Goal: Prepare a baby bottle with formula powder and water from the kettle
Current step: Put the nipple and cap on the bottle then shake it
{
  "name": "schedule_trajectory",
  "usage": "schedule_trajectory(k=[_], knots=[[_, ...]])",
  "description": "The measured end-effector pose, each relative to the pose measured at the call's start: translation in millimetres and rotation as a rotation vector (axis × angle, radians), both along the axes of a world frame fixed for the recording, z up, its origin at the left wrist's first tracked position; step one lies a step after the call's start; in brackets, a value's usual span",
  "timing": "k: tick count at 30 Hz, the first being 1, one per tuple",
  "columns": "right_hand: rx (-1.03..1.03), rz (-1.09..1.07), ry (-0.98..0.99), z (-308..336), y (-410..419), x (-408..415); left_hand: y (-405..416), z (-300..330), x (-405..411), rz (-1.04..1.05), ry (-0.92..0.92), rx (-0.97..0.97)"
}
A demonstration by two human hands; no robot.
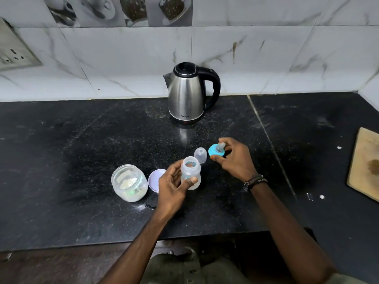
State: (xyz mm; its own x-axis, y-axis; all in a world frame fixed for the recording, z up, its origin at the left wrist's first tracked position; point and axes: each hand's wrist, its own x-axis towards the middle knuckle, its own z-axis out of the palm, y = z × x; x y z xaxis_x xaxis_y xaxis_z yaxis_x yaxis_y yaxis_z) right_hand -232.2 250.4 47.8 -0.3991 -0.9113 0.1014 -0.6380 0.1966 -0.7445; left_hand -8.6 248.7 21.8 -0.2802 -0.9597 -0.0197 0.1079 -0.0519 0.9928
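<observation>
On the black countertop (82, 140), the left hand (172, 185) grips the open, upright baby bottle (190, 173). Just beside it, the right hand (233, 158) pinches the blue teat ring (216, 150). Between both hands stands the clear cap (200, 154). Beyond the hands stands the kettle (187, 93), marked "MILTON". Left of the left hand: lid (155, 179), then open powder jar (129, 182).

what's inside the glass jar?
White formula powder low in the open glass jar, heaped toward one side. Whether a scoop is buried in it cannot be seen. Its lid lies beside it.
</observation>
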Motion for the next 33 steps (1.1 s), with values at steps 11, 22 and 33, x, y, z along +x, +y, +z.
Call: schedule_trajectory(k=[11, 22, 33], knots=[[-0.053, 0.375, -0.194, 72, 16, 36, 2, 5, -3, -0.036, 0.016, -0.055], [-0.021, 0.469, -0.008, 72, 24, 51, -3, 7, 1, -0.115, -0.013, -0.156], [-0.068, 0.481, 0.062, 70, 30, 52, -1, 7, 2, -0.146, -0.022, -0.201]])
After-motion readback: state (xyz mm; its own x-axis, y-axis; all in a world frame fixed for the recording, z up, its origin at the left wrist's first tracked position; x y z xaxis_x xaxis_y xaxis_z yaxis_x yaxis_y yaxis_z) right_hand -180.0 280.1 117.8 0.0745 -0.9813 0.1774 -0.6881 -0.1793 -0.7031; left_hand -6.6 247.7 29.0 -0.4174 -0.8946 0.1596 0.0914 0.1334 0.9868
